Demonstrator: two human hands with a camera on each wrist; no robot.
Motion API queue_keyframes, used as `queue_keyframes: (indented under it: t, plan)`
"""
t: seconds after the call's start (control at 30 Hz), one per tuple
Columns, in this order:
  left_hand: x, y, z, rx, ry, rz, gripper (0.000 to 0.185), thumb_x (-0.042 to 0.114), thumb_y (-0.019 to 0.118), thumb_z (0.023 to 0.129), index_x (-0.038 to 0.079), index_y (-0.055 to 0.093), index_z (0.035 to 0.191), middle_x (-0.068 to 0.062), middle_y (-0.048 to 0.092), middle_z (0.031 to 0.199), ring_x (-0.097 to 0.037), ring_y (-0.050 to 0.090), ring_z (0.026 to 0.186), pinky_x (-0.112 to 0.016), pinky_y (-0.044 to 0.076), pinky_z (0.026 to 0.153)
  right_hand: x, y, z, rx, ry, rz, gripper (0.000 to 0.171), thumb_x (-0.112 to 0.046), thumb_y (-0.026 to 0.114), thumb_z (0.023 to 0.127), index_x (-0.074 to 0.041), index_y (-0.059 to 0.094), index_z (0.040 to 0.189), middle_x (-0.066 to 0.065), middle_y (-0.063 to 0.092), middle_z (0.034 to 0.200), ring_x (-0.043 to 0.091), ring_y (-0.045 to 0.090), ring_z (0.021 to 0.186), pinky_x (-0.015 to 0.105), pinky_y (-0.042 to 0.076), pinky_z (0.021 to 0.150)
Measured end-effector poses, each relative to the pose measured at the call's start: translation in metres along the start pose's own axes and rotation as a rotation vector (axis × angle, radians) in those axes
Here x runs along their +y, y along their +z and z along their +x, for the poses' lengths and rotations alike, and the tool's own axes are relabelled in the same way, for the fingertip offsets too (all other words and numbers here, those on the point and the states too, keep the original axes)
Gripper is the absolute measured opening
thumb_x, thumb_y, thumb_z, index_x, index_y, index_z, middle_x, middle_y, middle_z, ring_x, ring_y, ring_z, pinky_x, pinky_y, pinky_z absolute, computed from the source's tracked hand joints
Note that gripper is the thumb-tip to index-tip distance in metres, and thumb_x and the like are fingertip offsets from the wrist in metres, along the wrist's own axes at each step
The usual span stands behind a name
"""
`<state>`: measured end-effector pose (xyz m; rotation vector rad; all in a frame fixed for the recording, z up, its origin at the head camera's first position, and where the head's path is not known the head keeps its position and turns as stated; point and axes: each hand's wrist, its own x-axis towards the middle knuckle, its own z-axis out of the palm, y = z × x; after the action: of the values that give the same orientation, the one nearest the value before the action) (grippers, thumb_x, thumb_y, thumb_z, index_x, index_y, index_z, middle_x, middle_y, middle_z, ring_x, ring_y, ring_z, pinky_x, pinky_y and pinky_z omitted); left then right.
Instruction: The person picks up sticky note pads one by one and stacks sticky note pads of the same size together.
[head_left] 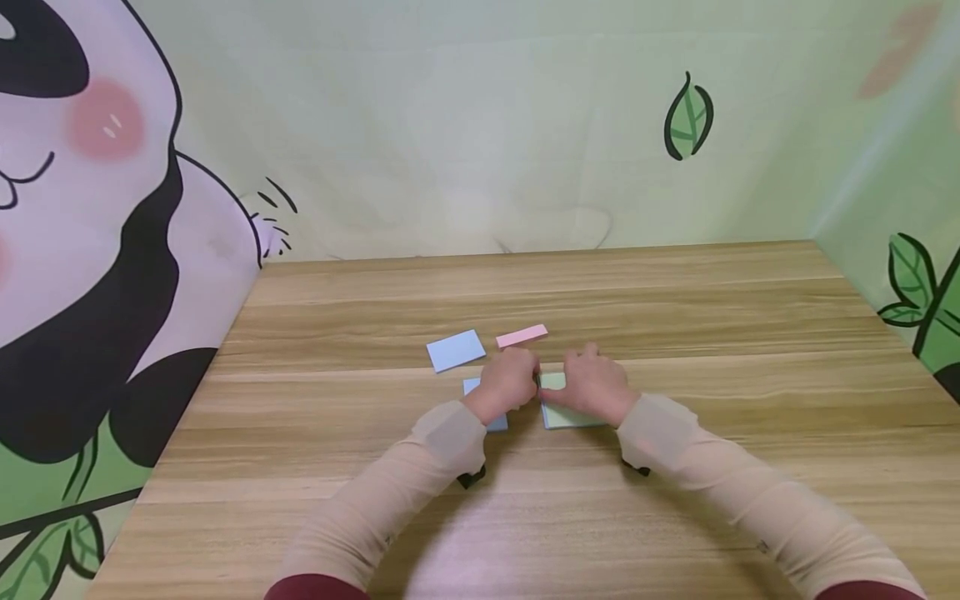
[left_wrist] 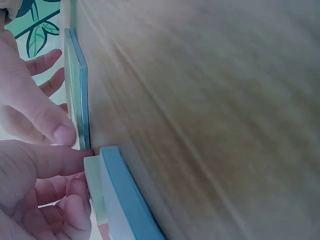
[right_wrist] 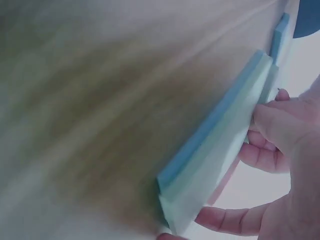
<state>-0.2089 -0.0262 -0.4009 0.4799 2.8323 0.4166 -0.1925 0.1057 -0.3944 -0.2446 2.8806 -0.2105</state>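
A pale green note pad [head_left: 570, 415] with a blue lower layer lies on the wooden table [head_left: 675, 317], partly under my right hand [head_left: 592, 387]. In the right wrist view my right hand [right_wrist: 285, 150] holds that green pad [right_wrist: 210, 165], thumb against its edge and fingers around its side. My left hand [head_left: 506, 385] meets it at the pad's left corner. In the left wrist view the thumb and forefinger of my left hand [left_wrist: 55, 145] pinch the corner of the green pad [left_wrist: 75, 85]. A blue pad [left_wrist: 122, 195] lies under that hand, half hidden [head_left: 471, 386].
A second blue pad [head_left: 455, 350] and a narrow pink pad [head_left: 522, 336] lie just beyond my hands. Walls with a panda and leaf drawings close in the table at the back, left and right. Bare wood stretches on all sides of the pads.
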Motion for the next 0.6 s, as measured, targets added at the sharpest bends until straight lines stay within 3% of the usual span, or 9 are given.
queue_keyframes:
  t: [0.13,0.27,0.43,0.6]
  plan:
    - [-0.002,-0.001,-0.002,0.014,0.015,0.028,0.007,0.01,0.059,0.078,0.009,0.065,0.08,0.001,0.059,0.067,-0.011,0.047,0.054,-0.022,0.035,0.042,0.007,-0.012,0.0,-0.01,-0.008,0.028,0.051,-0.055,0.053,0.077,-0.005,0.054,0.085,0.012,0.051,0.082,0.022,0.049,0.061,0.029,0.037,0.044]
    - [-0.003,-0.001,-0.005,0.033,0.026,0.051,0.015,0.004,0.053,0.077,0.009,0.064,0.068,0.004,0.049,0.057,-0.01,0.038,0.05,-0.021,0.029,0.04,0.018,-0.025,0.0,0.002,-0.031,0.075,0.025,-0.026,0.05,0.083,-0.01,0.046,0.065,0.001,0.041,0.059,0.013,0.038,0.049,0.023,0.03,0.04]
    - [-0.004,-0.001,-0.007,0.037,0.018,0.046,0.031,0.002,0.05,0.075,0.014,0.046,0.047,0.006,0.031,0.045,-0.009,0.028,0.044,-0.02,0.019,0.036,0.033,-0.03,0.001,-0.019,-0.06,0.131,0.025,-0.003,0.044,0.079,-0.012,0.037,0.057,-0.002,0.034,0.052,0.01,0.031,0.044,0.02,0.027,0.04]
    - [-0.003,0.0,-0.007,0.022,0.012,0.041,0.036,0.004,0.05,0.072,0.016,0.034,0.042,0.006,0.024,0.042,-0.008,0.023,0.041,-0.019,0.016,0.035,0.044,-0.026,0.004,-0.099,-0.036,0.225,0.023,-0.002,0.043,0.078,-0.008,0.045,0.056,0.0,0.044,0.046,0.009,0.041,0.037,0.018,0.035,0.036]
